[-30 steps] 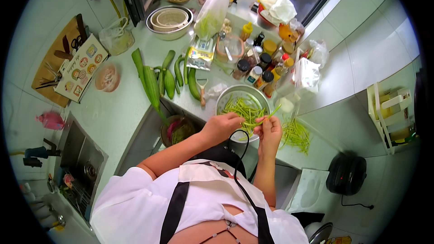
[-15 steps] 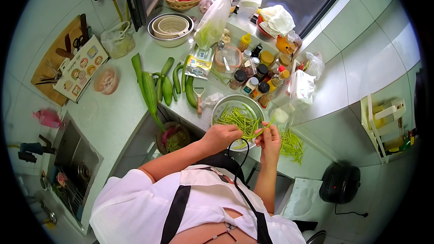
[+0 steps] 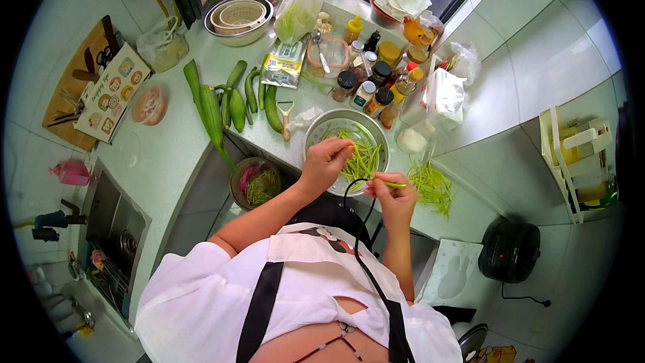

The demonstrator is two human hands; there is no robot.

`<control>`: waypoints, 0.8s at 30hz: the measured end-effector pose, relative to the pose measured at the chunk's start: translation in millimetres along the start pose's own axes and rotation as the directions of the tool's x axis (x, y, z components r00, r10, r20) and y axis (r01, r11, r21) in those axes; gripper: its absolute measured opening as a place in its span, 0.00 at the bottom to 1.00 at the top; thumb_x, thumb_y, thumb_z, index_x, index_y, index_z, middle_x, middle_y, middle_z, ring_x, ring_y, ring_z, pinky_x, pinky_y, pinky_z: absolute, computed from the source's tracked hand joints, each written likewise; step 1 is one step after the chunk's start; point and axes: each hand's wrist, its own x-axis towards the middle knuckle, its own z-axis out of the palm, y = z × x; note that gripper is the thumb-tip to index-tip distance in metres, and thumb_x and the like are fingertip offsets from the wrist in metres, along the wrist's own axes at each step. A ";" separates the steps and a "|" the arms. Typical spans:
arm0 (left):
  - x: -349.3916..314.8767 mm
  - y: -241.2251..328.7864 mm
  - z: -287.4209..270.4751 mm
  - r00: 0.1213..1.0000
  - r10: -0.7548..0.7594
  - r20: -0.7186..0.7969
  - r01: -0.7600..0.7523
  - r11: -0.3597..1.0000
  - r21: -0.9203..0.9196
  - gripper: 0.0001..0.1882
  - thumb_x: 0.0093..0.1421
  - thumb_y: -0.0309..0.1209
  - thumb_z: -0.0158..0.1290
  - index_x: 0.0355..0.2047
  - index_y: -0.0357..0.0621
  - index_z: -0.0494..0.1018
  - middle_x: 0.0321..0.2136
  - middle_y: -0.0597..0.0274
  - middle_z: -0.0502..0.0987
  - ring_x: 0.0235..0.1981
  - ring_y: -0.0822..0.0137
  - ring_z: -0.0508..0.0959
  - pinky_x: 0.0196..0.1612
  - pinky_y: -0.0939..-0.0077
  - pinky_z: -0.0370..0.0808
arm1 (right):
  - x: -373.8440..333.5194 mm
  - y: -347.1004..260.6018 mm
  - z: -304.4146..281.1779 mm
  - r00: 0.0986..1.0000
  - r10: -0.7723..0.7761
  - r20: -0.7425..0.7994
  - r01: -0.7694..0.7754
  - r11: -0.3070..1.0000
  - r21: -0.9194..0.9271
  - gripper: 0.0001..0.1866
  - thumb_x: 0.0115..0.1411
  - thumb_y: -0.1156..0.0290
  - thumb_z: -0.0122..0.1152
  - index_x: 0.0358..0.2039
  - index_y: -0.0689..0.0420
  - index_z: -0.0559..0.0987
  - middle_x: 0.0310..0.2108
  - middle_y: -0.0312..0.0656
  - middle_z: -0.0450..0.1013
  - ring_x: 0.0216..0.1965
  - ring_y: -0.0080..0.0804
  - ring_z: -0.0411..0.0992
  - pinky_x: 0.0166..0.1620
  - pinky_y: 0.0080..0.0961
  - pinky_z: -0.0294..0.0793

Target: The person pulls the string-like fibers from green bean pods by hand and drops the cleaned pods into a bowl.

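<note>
A round metal bowl [image 3: 313,136] stands at the counter's front edge, partly filled with green bean pieces [image 3: 363,156]. Over its left side is my left hand [image 3: 324,167], its fingertips pinched together. Whether anything sits in that pinch I cannot make out. By the bowl's near right rim, my right hand [image 3: 394,203] grips a green bean [image 3: 396,185] between thumb and fingers, one end sticking out to the right. More long green beans [image 3: 432,189] lie heaped on the counter to the right of the bowl.
A bin [image 3: 243,191] with green scraps stands below the counter edge. Left of the bowl lie a peeler [image 3: 285,124], green gourds [image 3: 237,109] and a long ridged gourd [image 3: 211,117]. Seasoning jars [image 3: 363,94] crowd behind it. A black cord [image 3: 359,249] hangs before me.
My left hand has moved up and left over the bowl, away from my right hand. The right hand has dropped slightly, still gripping a bean. The whole view has shifted a little.
</note>
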 end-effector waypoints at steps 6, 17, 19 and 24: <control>1.9 6.1 14.3 0.976 -0.214 0.047 0.218 0.938 -0.269 0.08 0.60 0.27 0.51 0.35 0.34 0.75 0.22 0.65 0.73 0.20 0.79 0.70 0.23 0.85 0.67 | -0.8 4.4 -5.2 0.994 -0.104 -0.015 0.105 0.992 0.064 0.07 0.58 0.82 0.54 0.38 0.67 0.74 0.32 0.47 0.75 0.33 0.29 0.76 0.40 0.25 0.78; -7.9 21.7 23.9 0.979 0.138 0.150 -0.175 0.948 0.267 0.07 0.57 0.26 0.54 0.34 0.36 0.74 0.23 0.58 0.72 0.21 0.67 0.72 0.25 0.77 0.68 | 9.8 10.8 -14.0 0.914 -0.370 -0.164 0.315 0.905 -0.284 0.07 0.53 0.80 0.62 0.34 0.64 0.78 0.31 0.44 0.75 0.27 0.23 0.73 0.33 0.17 0.73; -9.8 19.5 24.2 0.964 0.141 0.225 -0.210 0.922 0.325 0.06 0.56 0.25 0.54 0.34 0.38 0.75 0.26 0.56 0.73 0.22 0.64 0.73 0.26 0.75 0.69 | 13.3 14.1 -13.7 0.895 -0.421 -0.148 0.353 0.870 -0.343 0.07 0.53 0.79 0.63 0.34 0.63 0.79 0.29 0.40 0.75 0.24 0.20 0.69 0.30 0.15 0.70; -21.7 12.5 9.3 0.984 0.085 0.156 -0.125 0.956 0.266 0.05 0.56 0.22 0.53 0.34 0.38 0.74 0.27 0.56 0.74 0.23 0.64 0.74 0.26 0.76 0.70 | 27.1 24.3 -25.6 0.916 -0.246 -0.317 0.166 0.952 -0.257 0.07 0.53 0.77 0.64 0.34 0.60 0.79 0.20 0.29 0.68 0.19 0.12 0.60 0.23 0.11 0.58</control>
